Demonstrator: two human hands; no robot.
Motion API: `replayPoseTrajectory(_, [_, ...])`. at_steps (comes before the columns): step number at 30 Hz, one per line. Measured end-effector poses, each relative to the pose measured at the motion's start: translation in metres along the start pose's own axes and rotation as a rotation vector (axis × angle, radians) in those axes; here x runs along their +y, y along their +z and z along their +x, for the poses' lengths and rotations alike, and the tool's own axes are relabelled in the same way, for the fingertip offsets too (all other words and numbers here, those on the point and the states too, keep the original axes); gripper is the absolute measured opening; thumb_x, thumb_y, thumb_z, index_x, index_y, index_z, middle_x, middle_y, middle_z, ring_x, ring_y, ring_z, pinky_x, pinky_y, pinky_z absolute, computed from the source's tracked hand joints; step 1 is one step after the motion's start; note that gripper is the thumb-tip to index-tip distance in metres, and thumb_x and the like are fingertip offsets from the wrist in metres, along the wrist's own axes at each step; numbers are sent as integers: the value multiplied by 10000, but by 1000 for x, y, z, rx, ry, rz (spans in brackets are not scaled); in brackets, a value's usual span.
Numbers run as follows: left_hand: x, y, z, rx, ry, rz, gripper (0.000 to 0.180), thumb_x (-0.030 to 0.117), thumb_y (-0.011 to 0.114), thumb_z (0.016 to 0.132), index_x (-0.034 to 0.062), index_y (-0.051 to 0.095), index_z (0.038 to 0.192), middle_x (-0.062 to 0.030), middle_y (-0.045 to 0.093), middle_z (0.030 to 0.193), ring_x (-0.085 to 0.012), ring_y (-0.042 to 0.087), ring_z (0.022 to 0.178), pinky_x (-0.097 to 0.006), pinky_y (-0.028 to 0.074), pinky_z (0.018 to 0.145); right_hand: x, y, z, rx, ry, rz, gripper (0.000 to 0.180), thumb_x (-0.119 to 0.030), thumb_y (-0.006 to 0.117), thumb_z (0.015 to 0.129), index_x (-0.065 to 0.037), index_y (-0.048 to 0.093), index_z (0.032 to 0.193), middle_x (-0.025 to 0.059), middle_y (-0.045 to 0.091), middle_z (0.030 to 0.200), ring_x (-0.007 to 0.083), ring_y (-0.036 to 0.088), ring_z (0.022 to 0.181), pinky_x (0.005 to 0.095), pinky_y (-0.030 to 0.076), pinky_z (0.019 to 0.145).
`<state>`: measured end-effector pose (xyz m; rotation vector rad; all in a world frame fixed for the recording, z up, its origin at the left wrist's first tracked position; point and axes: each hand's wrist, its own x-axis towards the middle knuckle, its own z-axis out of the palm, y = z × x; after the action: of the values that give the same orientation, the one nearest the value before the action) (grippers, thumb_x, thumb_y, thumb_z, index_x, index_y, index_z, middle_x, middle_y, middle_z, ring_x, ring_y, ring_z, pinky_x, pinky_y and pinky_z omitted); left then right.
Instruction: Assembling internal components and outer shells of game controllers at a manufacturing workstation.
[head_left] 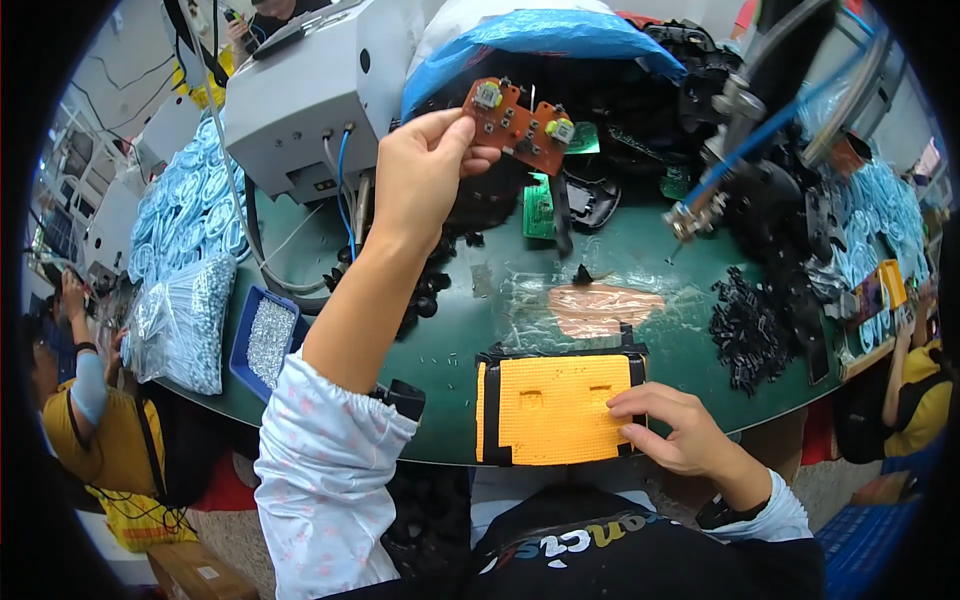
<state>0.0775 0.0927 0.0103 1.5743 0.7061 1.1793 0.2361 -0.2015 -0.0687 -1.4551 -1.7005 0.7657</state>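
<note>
My left hand [428, 165] is raised over the far part of the table, thumb and fingers closed on the left end of a brown circuit board [517, 130]. Two pale components with yellow-green parts stand on the board, one towards each end. Close to me, an orange foam pad [562, 425] edged with black tape lies at the table's front edge; two small slots are cut in it. My right hand [682, 428] rests at the pad's right side, fingers loosely extended and fingertips touching it, with nothing visible in them. Beyond the pad, clear film [530, 305] covers a tan patch of tabletop.
A hanging screwdriver-like tool [690, 218] with a blue hose is at the right. Small black parts [748, 330] lie in a heap below it. A blue bin [243, 325] of tiny metal pieces stands left, near a grey machine [300, 100]. Co-workers sit on both sides.
</note>
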Motion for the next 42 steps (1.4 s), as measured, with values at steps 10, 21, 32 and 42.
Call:
replayPoseTrajectory(10, [36, 17, -122, -338, -430, -281, 300, 140, 567, 998, -83, 637, 1187, -153, 717, 978, -163, 705, 830, -278, 581, 760, -47, -31, 43, 383, 77, 446, 563, -67, 710, 886, -11, 429, 1371, 161, 596, 1224, 184, 626, 1050, 313, 535, 879])
replayPoseTrajectory(21, [-6, 11, -192, -605, -300, -50, 786, 180, 844, 751, 25, 434, 1404, -161, 580, 1271, -234, 599, 1118, -367, 512, 883, -46, -37, 56, 77, 5, 633, 359, -9, 698, 887, 37, 580, 1222, 114, 671, 1082, 140, 673, 938, 287, 593, 789])
replayPoseTrajectory(32, [15, -10, -186, -498, -24, 459, 828, 260, 864, 708, -19, 487, 1390, -189, 591, 1271, -300, 512, 1252, -385, 392, 1058, 1, -3, 19, 207, 25, 296, 373, -8, 727, 844, -11, 636, 1206, 101, 659, 1146, 137, 659, 907, 256, 555, 729])
replayPoseTrajectory(42, [-15, 0, -170, -628, -698, 54, 172, 116, 702, 899, -43, 730, 958, -54, 714, 839, -84, 630, 732, -237, 500, 664, 6, -39, -3, 373, 142, -45, 328, -32, 758, 789, -26, 682, 1108, 96, 685, 1039, 169, 676, 861, 285, 553, 728])
